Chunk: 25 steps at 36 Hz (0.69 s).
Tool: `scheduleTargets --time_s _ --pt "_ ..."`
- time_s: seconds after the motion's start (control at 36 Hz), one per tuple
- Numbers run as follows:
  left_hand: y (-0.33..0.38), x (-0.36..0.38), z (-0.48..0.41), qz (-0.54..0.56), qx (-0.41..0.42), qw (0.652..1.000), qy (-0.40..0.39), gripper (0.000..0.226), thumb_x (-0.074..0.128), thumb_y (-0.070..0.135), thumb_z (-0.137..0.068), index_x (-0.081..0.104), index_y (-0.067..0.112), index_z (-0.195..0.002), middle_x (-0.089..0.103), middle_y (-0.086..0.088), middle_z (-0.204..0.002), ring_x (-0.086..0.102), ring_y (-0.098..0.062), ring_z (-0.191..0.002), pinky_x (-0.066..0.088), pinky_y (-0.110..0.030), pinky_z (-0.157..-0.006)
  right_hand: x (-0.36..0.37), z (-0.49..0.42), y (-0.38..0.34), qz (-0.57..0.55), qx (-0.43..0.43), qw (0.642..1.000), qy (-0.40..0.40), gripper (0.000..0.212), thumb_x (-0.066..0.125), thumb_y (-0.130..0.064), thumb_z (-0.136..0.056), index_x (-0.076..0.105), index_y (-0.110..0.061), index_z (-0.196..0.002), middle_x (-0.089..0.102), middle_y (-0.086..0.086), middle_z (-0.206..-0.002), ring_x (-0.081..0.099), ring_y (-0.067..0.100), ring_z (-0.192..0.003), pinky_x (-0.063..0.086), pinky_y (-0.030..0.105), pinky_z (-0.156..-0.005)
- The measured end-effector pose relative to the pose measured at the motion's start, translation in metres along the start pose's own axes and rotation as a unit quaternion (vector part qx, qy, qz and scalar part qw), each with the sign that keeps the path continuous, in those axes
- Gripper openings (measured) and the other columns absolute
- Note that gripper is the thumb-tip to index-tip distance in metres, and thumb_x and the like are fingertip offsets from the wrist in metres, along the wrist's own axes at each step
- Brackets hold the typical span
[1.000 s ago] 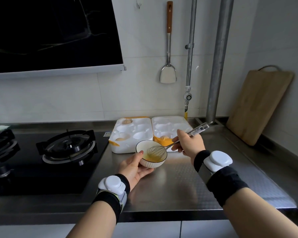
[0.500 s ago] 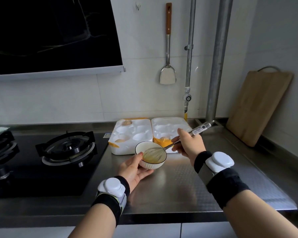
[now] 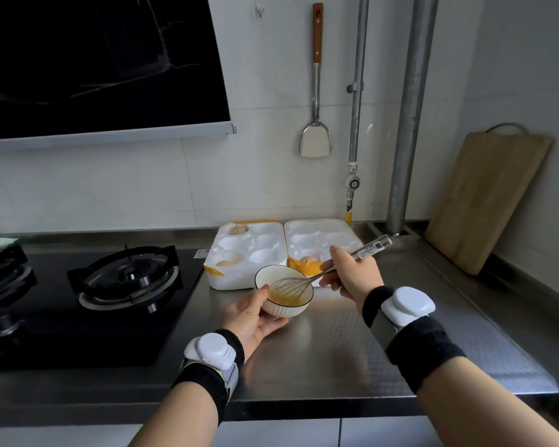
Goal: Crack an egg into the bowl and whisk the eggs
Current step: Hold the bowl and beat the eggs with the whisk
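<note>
A small white ribbed bowl (image 3: 288, 309) with a dark rim rests on the steel counter and holds yellow beaten egg (image 3: 279, 297). My left hand (image 3: 250, 316) cups its near left side, thumb on the rim. My right hand (image 3: 352, 275) grips the metal handle of a wire whisk (image 3: 291, 287), whose head sits inside the bowl in the egg. Behind the bowl lies an open white foam egg carton (image 3: 246, 275) with brown eggs: one (image 3: 238, 230) at its back left, one (image 3: 226, 263) at its front left, and a broken shell (image 3: 308, 261) in the right half.
A black gas hob with burners (image 3: 126, 279) fills the counter's left. A wooden cutting board (image 3: 484, 201) leans on the right wall. A spatula (image 3: 315, 140) hangs on the tiled wall beside two vertical pipes (image 3: 407, 124). The range hood (image 3: 94, 66) overhangs top left.
The whisk head has shifted within the bowl as my right hand stirs. My left hand keeps hold of the bowl in the same spot.
</note>
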<state>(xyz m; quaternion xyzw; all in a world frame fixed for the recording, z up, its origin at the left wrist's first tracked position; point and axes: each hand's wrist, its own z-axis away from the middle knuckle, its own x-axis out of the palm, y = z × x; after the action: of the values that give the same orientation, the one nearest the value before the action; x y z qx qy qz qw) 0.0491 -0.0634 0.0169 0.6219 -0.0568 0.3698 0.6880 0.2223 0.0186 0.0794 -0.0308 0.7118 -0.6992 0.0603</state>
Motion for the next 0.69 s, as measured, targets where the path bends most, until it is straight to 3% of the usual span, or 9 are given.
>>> scheduleTargets --time_s 0.31,0.39,0.69 --pt "0.0008 -0.0005 0.0011 0.0 0.0 1.0 -0.003 0.022 0.069 0.013 -0.091 0.064 -0.003 -0.104 0.066 -0.028 -0.114 0.069 -0.048 -0.097 0.062 -0.051 -0.068 -0.0013 0.0005 0.0009 -0.05 0.016 0.999 0.0 0.045 0.052 -0.037 -0.097 0.071 -0.007 -0.068 0.07 0.013 -0.056 0.048 0.014 -0.037 0.029 0.016 -0.036" --pt "0.0004 -0.0003 0.0009 -0.002 0.0 1.0 -0.001 0.022 0.07 0.013 -0.091 0.063 -0.003 -0.104 0.067 -0.028 -0.112 0.069 -0.047 -0.095 0.062 -0.051 -0.068 -0.001 0.0026 0.0011 -0.008 0.014 1.0 -0.001 0.044 0.051 -0.035 -0.096 0.072 -0.006 -0.07 0.071 0.012 -0.056 0.049 0.013 -0.036 0.031 0.016 -0.037" --pt "-0.0023 -0.0053 -0.0078 0.008 0.005 1.0 -0.007 0.026 0.073 0.014 -0.088 0.064 -0.005 -0.103 0.072 -0.026 -0.099 0.072 -0.047 -0.09 0.062 -0.052 -0.067 -0.0023 0.001 -0.0024 -0.022 -0.002 1.0 0.019 0.042 0.053 -0.034 -0.092 0.071 -0.007 -0.066 0.071 0.015 -0.057 0.049 0.014 -0.038 0.032 0.017 -0.038"
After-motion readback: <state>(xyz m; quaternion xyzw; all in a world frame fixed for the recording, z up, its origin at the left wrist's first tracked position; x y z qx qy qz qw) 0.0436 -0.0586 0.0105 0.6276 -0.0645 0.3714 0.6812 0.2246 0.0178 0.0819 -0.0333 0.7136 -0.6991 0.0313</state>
